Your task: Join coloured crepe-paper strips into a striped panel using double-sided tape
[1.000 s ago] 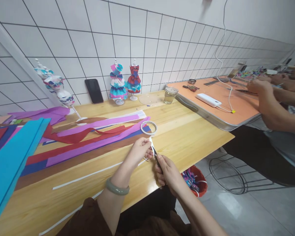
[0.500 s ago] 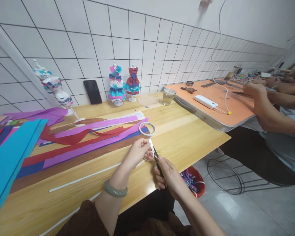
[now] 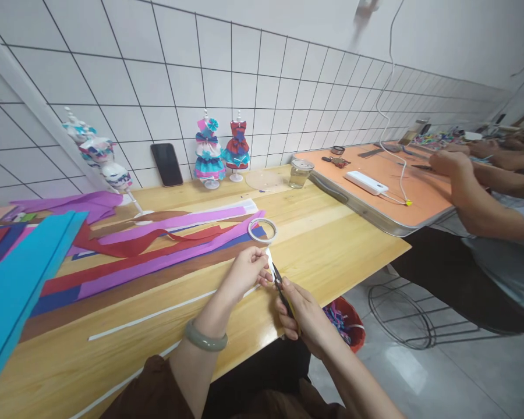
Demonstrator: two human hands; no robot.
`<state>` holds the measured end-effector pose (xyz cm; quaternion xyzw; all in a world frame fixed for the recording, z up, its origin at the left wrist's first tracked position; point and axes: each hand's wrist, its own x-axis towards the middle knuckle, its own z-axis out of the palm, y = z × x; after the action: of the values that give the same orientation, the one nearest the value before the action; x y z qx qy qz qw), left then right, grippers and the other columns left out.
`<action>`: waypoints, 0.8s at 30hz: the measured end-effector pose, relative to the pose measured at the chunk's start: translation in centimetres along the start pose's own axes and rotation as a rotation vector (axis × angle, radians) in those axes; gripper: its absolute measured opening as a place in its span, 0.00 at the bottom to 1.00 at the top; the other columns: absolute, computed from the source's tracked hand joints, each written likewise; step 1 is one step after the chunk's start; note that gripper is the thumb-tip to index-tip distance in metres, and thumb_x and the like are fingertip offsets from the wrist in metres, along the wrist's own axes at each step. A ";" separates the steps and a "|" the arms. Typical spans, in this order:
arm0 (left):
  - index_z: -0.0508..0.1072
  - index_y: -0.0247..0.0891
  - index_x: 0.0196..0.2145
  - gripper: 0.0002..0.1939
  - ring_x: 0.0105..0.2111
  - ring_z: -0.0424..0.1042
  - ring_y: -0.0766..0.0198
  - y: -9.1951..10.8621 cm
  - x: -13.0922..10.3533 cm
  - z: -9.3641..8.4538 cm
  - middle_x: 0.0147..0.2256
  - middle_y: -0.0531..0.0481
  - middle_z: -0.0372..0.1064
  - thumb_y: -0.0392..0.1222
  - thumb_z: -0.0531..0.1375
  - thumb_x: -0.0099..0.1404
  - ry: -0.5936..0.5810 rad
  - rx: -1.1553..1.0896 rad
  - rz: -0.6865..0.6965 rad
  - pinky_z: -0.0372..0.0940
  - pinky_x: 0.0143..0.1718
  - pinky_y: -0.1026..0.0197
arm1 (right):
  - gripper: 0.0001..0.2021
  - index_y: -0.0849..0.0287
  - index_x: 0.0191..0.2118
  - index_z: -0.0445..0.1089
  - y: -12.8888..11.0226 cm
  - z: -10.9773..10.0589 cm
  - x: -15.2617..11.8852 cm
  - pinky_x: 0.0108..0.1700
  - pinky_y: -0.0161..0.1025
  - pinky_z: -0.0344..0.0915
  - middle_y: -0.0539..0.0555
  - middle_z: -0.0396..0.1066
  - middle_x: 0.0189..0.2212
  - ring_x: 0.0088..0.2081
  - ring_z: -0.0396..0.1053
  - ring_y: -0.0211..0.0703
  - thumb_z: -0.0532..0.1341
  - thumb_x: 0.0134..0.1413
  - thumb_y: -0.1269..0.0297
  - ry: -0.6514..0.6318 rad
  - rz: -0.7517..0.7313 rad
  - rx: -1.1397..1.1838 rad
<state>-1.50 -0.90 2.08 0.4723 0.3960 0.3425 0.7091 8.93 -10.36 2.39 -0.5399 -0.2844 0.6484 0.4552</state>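
Between the fingertips of my left hand (image 3: 250, 270) is a small white strip (image 3: 269, 259). My right hand (image 3: 299, 311) is wrapped round dark scissors (image 3: 283, 293), whose blades point up at the white strip and meet it beside my left fingers. Just beyond my hands a roll of tape (image 3: 262, 231) lies on the wooden table (image 3: 327, 233). A long thin white strip (image 3: 152, 314) lies on the wood to the left, partly hidden by my left forearm.
Colored fabric strips (image 3: 170, 256) cover the left side. Two small dressed forms (image 3: 209, 154), a phone (image 3: 166, 164) and a glass jar (image 3: 301, 173) stand near the wall. Right: an orange table (image 3: 362, 160), another person's arms (image 3: 475, 192) and a red basket (image 3: 353, 331) below.
The view has shifted very slightly. My right hand has moved a little on the scissors, and its fingers sit slightly farther from the strip. My left hand keeps its hold.
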 end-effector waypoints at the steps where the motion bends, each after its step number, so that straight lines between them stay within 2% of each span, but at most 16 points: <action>1: 0.59 0.36 0.27 0.08 0.16 0.67 0.71 0.0 0.0 0.0 0.22 0.56 0.61 0.39 0.57 0.57 -0.004 0.002 0.010 0.59 0.15 0.69 | 0.18 0.57 0.32 0.57 0.0 -0.1 0.0 0.12 0.24 0.44 0.41 0.53 0.18 0.12 0.42 0.23 0.53 0.50 0.46 -0.004 0.013 0.009; 8: 0.59 0.37 0.26 0.06 0.12 0.61 0.73 0.0 0.1 0.0 0.16 0.58 0.59 0.38 0.54 0.59 0.016 0.066 0.053 0.56 0.13 0.70 | 0.17 0.57 0.33 0.56 0.8 0.1 -0.2 0.11 0.25 0.45 0.42 0.54 0.19 0.12 0.45 0.24 0.54 0.51 0.46 0.000 0.025 0.083; 17: 0.61 0.36 0.25 0.06 0.15 0.66 0.69 0.1 0.0 0.1 0.18 0.57 0.61 0.36 0.57 0.55 0.031 -0.006 0.008 0.58 0.13 0.70 | 0.16 0.57 0.33 0.56 0.4 0.7 1.1 0.11 0.25 0.47 0.41 0.54 0.19 0.12 0.45 0.24 0.52 0.53 0.48 -0.020 -0.042 0.080; 24: 0.64 0.33 0.25 0.05 0.16 0.68 0.69 0.0 0.1 0.2 0.21 0.54 0.64 0.35 0.58 0.54 0.084 0.042 0.022 0.61 0.13 0.69 | 0.16 0.56 0.32 0.55 0.5 1.0 1.4 0.11 0.25 0.46 0.41 0.53 0.18 0.12 0.45 0.24 0.51 0.53 0.47 0.040 -0.087 0.056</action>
<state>-1.26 -0.94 2.17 0.4768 0.4271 0.3614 0.6779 7.84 -9.24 1.56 -0.5270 -0.2804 0.6247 0.5035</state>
